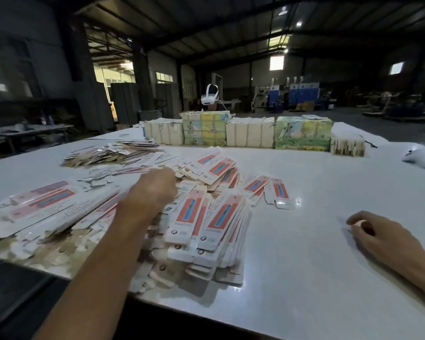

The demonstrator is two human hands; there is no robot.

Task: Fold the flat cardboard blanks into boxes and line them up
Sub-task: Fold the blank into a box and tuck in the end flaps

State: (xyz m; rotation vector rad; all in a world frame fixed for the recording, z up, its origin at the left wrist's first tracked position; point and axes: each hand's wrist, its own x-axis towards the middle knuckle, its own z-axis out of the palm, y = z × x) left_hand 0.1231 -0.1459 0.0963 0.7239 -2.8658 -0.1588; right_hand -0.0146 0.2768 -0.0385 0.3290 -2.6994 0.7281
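Cardboard blanks (206, 217) lay heaped on the table (304, 253); they looked light, thin and slippery, best pinched by one long edge. Our left hand (155, 190) reached over them, grip hidden; our right hand (378, 236) rested curled, empty.

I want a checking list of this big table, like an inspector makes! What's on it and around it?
Surface: white table, glossy, bare on the right.
Job's things: flat blanks heaped at the near left; two loose blanks apart; no folded box seen.
Clutter: bundled stacks along the far edge; white object, blurred.
Hands: left hand reaching into the heap, grip hidden; right hand curled on the table, holding nothing visible.
Cables: thin dark one by the far stacks.
Surroundings: dim warehouse; a person wearing a headset.
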